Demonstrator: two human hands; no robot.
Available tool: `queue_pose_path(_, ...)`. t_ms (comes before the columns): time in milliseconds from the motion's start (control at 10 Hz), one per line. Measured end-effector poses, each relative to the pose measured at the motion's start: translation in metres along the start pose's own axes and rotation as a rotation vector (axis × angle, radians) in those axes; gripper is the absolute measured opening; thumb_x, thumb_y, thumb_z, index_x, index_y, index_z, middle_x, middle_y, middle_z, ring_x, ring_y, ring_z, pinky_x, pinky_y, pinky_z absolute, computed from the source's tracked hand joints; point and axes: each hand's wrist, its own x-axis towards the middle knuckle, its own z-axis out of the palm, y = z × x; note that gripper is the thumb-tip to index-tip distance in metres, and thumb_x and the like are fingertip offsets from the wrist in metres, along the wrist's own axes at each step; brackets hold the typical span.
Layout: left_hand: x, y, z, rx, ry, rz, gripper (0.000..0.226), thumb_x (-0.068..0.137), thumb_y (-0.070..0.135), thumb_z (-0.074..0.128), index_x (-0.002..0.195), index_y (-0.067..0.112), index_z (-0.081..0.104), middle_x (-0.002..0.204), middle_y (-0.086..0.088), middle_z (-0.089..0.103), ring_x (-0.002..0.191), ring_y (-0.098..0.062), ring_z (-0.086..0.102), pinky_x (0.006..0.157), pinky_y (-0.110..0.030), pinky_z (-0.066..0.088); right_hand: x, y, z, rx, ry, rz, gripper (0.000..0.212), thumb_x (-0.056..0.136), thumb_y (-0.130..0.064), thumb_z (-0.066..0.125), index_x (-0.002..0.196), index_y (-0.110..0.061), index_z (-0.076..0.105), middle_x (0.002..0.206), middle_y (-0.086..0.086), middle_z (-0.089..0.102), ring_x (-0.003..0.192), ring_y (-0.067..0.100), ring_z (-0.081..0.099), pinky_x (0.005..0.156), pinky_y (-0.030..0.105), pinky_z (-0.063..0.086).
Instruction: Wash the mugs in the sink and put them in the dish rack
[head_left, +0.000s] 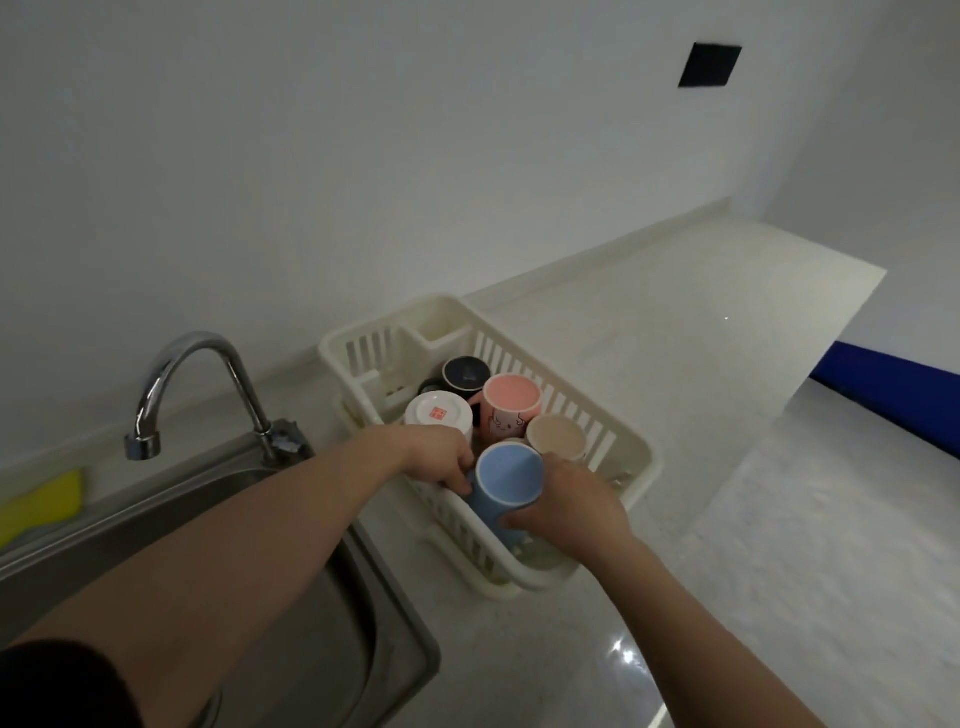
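A cream plastic dish rack (636, 467) stands on the counter right of the sink (332, 613). Upside down inside it are a black mug (466, 372), a white mug (438, 413), a pink mug (511, 399) and a beige mug (557, 436). At the rack's near end a blue mug (508, 478) is upside down, held from both sides. My left hand (441, 457) grips its left side, fingers curled on the wall. My right hand (576, 506) grips its right and lower side.
A chrome faucet (200, 379) arches over the steel sink at left. A yellow sponge (44, 501) lies on the sink's back ledge. Pale counter (701, 364) stretches right to an edge, with a blue strip (883, 395) beyond. A black square (709, 65) is on the wall.
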Motion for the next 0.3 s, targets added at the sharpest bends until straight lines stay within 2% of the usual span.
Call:
queue_pose_path(200, -0.008, 0.002, 0.002, 0.030, 0.031, -0.001, 0.018, 0.091, 0.028, 0.063, 0.089, 0.010, 0.065, 0.081, -0.002, 0.057, 0.080, -0.020, 0.053, 0.071, -0.030, 0.039, 0.000, -0.003, 0.000, -0.037, -0.037, 0.029, 0.081, 0.063, -0.065, 0.074, 0.127, -0.025, 0.045, 0.116, -0.003, 0.062, 0.100, 0.018, 0.061, 0.078, 0.032, 0.051)
queue_pose_path(300, -0.018, 0.001, 0.004, 0.029, 0.136, 0.028, 0.023, 0.091, 0.035, 0.060, 0.094, 0.014, 0.068, 0.089, -0.002, 0.064, 0.088, -0.020, 0.059, 0.073, -0.032, 0.045, -0.001, 0.000, -0.011, 0.026, -0.025, 0.009, 0.074, 0.066, -0.061, 0.075, 0.125, -0.026, 0.048, 0.115, -0.003, 0.064, 0.098, 0.016, 0.061, 0.078, 0.031, 0.050)
